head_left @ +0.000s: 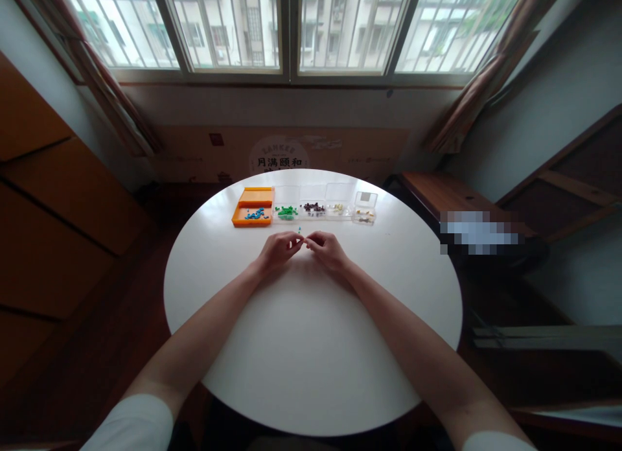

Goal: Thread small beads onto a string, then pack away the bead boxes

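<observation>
A white round table [301, 347] stood below a barred window [233, 30], two hands over it.
The left hand [278, 250] and right hand [330, 250] were fingertip to fingertip, fingers pinched narrow; whether they held something small, I could not tell. A tiny teal piece [300, 229] lay just beyond, before the clear boxes [365, 198]. The sleeves [136, 422] were cut off below; pixelation covered part of the bench [422, 182].

Bare hands [282, 249] [326, 249]: two
Loose teal pieces [300, 229]: at least one
Orange box [252, 223]: one
Clear boxes [286, 195] [312, 193] [339, 192] [366, 197]: four
Blue pieces [255, 214]: many, heaped, uncountable
Green pieces [286, 212]: likewise uncountable
White table [311, 347]: one
Curtains [107, 91] [479, 94]: two
</observation>
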`<state>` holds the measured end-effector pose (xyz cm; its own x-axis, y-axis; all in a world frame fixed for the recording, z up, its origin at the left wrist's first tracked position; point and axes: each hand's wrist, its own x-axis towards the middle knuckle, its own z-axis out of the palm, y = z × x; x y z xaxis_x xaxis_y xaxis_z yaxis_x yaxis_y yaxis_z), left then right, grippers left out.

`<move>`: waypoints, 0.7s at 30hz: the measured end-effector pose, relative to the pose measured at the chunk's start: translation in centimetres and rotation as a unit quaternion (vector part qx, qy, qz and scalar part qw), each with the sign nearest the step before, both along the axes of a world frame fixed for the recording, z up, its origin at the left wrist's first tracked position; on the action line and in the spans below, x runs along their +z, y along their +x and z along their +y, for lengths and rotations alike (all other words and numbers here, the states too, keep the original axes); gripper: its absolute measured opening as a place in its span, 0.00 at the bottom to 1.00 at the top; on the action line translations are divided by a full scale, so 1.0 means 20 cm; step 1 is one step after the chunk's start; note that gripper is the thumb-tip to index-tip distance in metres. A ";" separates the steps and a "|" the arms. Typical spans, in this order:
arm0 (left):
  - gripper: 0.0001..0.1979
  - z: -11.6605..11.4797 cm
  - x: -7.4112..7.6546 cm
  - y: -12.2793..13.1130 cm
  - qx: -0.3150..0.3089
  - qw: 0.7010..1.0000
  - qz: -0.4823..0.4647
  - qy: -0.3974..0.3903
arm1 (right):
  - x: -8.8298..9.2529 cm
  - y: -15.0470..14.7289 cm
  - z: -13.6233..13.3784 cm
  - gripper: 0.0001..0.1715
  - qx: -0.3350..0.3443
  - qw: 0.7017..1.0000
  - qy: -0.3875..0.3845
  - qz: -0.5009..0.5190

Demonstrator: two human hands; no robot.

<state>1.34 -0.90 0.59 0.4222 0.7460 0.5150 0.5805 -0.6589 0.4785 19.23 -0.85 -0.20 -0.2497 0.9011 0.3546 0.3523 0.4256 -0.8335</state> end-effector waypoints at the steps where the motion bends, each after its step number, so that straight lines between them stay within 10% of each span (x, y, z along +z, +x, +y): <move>1: 0.08 0.00 0.00 0.00 0.001 1.000 0.001 0.000 | 0.00 0.00 0.00 0.15 0.000 1.000 -0.001 0.001; 21: 0.09 0.01 -0.01 0.00 0.009 1.000 0.002 -0.005 | 0.00 0.00 -0.01 0.15 0.000 1.000 -0.005 0.000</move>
<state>1.28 -0.75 0.31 0.4098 0.7588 0.5062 0.5941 -0.6432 0.4831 19.19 -0.96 -0.11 -0.2498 0.9044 0.3460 0.3529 0.4178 -0.8372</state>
